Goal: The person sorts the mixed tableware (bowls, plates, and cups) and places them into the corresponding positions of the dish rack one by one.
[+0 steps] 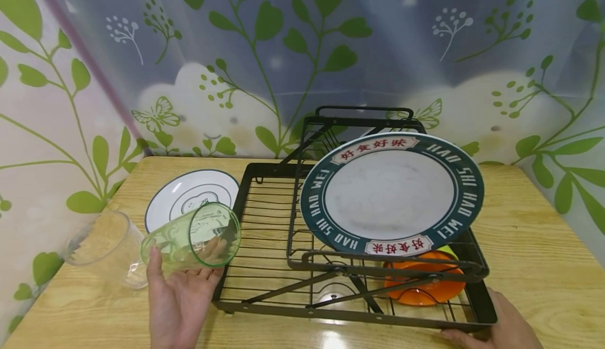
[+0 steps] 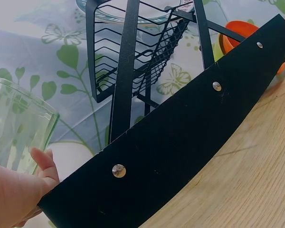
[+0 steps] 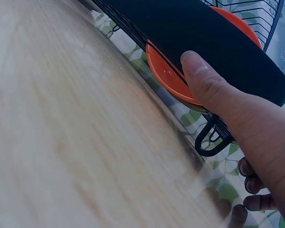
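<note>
My left hand (image 1: 181, 301) holds a see-through green cup (image 1: 170, 241), tilted with its mouth toward the rack, thumb on one side and fingers under it. In the left wrist view, those fingers (image 2: 46, 166) sit right at the near left corner of a black wire dish rack (image 2: 166, 137). At the rack's front right corner, my right hand (image 1: 508, 322) grips the frame; its thumb (image 3: 199, 71) lies on the front rail and its fingers curl beyond the side. A large white plate with a green lettered rim (image 1: 392, 196) leans on the upper tier.
A clear cup (image 1: 101, 244) lies tipped at the left, close to the green one. Behind them is a white plate with a blue rim (image 1: 163, 196). An orange bowl (image 1: 420, 291) sits in the rack's lower right part. A leaf-patterned curtain (image 1: 264, 75) backs the wooden table (image 1: 543, 244).
</note>
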The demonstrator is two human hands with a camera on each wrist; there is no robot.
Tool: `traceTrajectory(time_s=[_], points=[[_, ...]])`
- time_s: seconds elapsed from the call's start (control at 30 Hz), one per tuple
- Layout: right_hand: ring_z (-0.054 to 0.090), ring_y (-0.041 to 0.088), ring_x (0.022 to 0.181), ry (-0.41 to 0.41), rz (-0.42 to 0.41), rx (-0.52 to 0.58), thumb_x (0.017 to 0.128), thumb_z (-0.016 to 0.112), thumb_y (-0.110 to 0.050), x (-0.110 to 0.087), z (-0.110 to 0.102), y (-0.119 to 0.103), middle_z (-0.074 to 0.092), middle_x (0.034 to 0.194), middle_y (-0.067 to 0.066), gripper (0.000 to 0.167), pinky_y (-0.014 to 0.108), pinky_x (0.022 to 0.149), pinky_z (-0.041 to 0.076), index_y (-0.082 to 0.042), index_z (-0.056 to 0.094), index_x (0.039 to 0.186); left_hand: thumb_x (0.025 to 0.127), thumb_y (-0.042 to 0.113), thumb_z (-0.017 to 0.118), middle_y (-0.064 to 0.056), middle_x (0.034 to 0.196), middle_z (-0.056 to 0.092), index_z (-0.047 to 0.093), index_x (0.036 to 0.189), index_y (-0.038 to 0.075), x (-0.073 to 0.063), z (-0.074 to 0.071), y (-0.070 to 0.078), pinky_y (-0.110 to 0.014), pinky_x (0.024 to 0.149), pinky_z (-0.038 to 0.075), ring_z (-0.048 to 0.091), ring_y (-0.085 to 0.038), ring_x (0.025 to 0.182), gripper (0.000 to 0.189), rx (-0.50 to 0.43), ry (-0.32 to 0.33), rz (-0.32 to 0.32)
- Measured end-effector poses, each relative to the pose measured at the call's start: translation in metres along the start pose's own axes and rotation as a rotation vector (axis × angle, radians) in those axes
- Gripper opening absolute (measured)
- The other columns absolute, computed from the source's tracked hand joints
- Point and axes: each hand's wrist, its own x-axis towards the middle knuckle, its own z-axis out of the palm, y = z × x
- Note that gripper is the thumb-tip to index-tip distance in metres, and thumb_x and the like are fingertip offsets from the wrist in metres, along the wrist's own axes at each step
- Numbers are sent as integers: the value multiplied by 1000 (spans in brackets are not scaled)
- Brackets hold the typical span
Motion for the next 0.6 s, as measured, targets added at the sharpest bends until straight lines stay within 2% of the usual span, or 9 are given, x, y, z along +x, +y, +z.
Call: traceTrajectory(time_s=[0.27, 0.4, 0.6], points=[[44, 6, 70, -6, -15, 18, 63, 88, -47, 0, 0, 1, 53, 81, -4, 80, 27, 58, 38, -6, 52, 122, 102, 48, 34, -17, 146, 37, 15, 150, 25, -1, 0, -1, -39, 108, 35, 44, -28, 130, 57, 6, 5, 5], [44, 4, 70, 17, -42, 22, 63, 89, -46, 0, 1, 2, 53, 80, -5, 79, 26, 57, 37, -6, 53, 121, 102, 47, 34, -17, 142, 43, 18, 149, 24, -1, 1, -2, -39, 106, 37, 50, -29, 124, 55, 19, 7, 10], [44, 5, 70, 17, -38, 13, 63, 88, -47, 0, 1, 2, 53, 80, -5, 80, 26, 57, 37, -6, 53, 122, 103, 47, 32, -21, 130, 51, 26, 146, 18, 0, 0, -3, -39, 103, 41, 55, -32, 117, 52, 21, -9, 8]])
